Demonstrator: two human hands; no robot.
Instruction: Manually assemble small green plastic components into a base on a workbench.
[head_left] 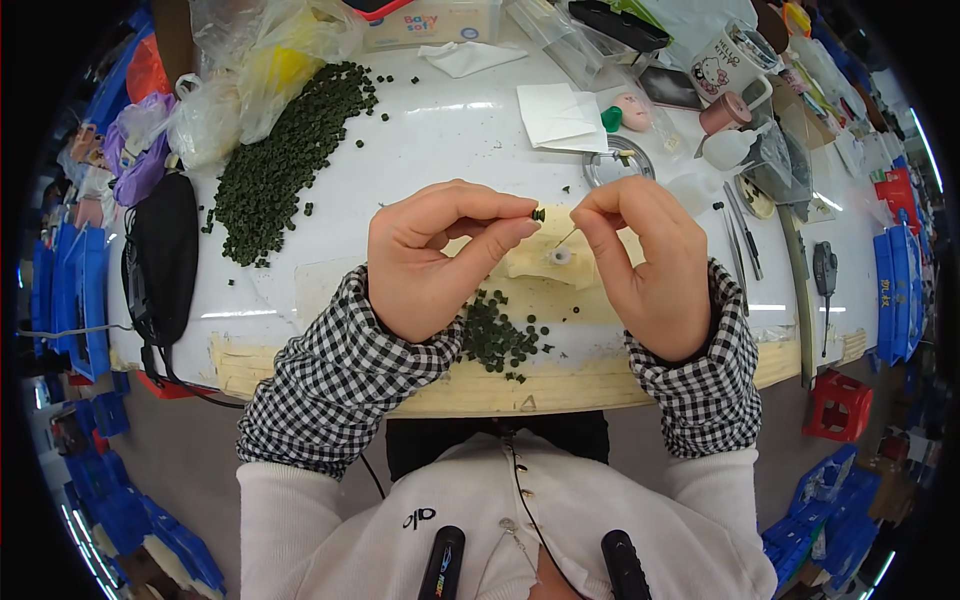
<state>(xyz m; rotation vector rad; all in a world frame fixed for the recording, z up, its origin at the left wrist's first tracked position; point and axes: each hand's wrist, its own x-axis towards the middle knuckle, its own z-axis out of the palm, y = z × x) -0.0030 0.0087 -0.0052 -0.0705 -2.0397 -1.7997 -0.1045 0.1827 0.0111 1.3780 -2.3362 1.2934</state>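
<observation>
My left hand [425, 255] pinches a small, round dark green piece [539, 214] between thumb and forefinger, its edge facing my right hand. My right hand [645, 255] has thumb and forefinger closed on a thin needle-like stick [566, 238] that slants down to the left. Below its tip, apart from both hands, a small white ring-shaped part [560, 257] rests on a pale yellow pad [525, 266]. A small heap of dark green pieces [495, 330] lies near the table's front edge, just right of my left sleeve.
A large heap of dark green pieces [280, 150] spreads at the left, beside plastic bags [210, 120] and a black pouch [165, 260]. At the right are a round metal dish [600, 172], white paper [560, 117], tweezers [735, 240], a mug [722, 65] and a thread spool [725, 113].
</observation>
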